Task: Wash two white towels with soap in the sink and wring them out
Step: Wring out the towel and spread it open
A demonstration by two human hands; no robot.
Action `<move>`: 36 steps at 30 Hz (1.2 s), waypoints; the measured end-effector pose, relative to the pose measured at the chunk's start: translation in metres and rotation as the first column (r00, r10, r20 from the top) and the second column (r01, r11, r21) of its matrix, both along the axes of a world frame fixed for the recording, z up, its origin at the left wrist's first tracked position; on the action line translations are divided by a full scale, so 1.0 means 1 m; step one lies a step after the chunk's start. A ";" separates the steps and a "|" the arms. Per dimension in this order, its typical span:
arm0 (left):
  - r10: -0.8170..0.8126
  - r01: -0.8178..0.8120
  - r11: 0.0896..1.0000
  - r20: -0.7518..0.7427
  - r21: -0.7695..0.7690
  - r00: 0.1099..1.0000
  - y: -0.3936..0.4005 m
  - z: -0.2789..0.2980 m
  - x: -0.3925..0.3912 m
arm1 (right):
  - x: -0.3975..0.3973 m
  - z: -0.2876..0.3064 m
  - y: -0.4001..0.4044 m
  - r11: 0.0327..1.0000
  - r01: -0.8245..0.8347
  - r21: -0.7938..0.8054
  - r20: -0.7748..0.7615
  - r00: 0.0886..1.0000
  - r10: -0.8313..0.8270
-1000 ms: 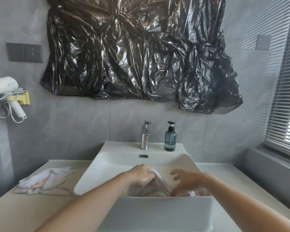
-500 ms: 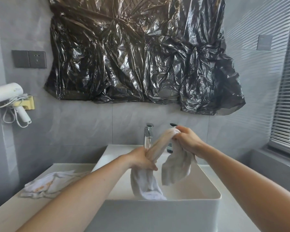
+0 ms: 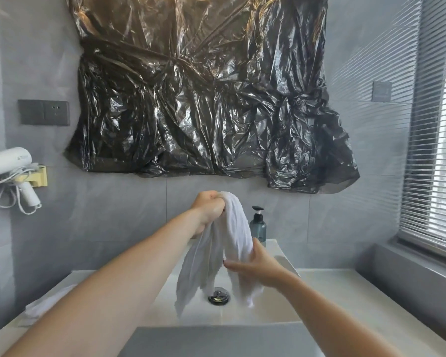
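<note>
Grey-tiled bathroom, white sink (image 3: 281,309) below. Left hand (image 3: 208,208) grips the wet white towel (image 3: 224,256) at twelve o'clock, right hand (image 3: 255,267) clasps lower. Wringing likely follows: twist oppositely

No readable text anywhere, faint mark on the white hair dryer (image 3: 7,161), perhaps a logo, illegible

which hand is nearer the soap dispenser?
Right. The right hand grips the towel just below the soap dispenser; the left hand holds the towel's top, further to its left.
</note>
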State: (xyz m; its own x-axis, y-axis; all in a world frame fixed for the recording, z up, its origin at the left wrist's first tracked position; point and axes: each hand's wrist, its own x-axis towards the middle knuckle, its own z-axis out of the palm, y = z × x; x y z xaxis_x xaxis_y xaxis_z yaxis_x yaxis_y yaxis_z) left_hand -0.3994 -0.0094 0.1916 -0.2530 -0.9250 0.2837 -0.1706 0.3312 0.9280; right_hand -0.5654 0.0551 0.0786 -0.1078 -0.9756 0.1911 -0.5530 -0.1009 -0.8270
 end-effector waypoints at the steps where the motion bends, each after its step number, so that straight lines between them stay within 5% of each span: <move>1: 0.004 -0.004 1.000 -0.026 -0.007 1.000 0.003 0.005 -0.003 | 0.008 -0.007 -0.002 0.998 -0.061 -0.012 0.058 0.996 0.062; 5: -0.015 0.010 0.999 -0.105 -0.043 0.994 0.007 0.019 -0.011 | 0.044 -0.014 -0.006 0.987 -0.155 -0.050 0.245 0.956 0.162; 11: 0.124 -0.139 0.986 -0.156 -0.090 0.980 -0.015 0.013 0.046 | 0.042 0.007 -0.018 0.993 0.115 0.003 0.487 0.867 -0.102; 14: 0.187 -0.175 0.980 0.121 -0.099 0.975 -0.033 -0.026 0.094 | 0.031 0.026 -0.017 0.984 0.169 -0.055 0.522 0.845 -0.116; 17: -0.048 0.017 0.997 0.456 0.072 0.889 -0.035 -0.073 0.115 | 0.031 0.041 -0.020 0.982 0.152 -0.116 0.504 0.861 -0.073; 19: -0.190 0.134 0.980 0.508 0.146 0.840 -0.023 -0.098 0.109 | 0.038 0.047 -0.024 0.985 0.135 -0.106 0.461 0.885 -0.072; 25: -0.381 0.358 0.905 0.064 0.230 0.922 0.013 -0.111 0.055 | 0.058 0.057 -0.031 0.991 0.032 -0.132 0.370 0.929 0.019; 32: -0.197 0.302 0.924 -0.385 0.235 0.902 -0.006 -0.114 0.023 | 0.041 0.071 -0.024 0.977 -0.107 -0.183 0.176 0.974 0.140; 36: -0.165 0.318 0.920 -0.512 0.227 0.843 -0.010 -0.109 0.024 | 0.023 0.056 -0.022 0.970 -0.169 -0.178 0.054 0.982 0.181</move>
State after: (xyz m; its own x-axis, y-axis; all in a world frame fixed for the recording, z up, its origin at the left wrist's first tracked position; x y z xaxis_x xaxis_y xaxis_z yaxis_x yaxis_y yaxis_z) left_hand -0.3758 -0.0194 0.0830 -0.3844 -0.9102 0.1544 0.3643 0.0041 0.9313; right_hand -0.5428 0.0333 0.1344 0.0428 -0.9338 0.3553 -0.4565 -0.3346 -0.8244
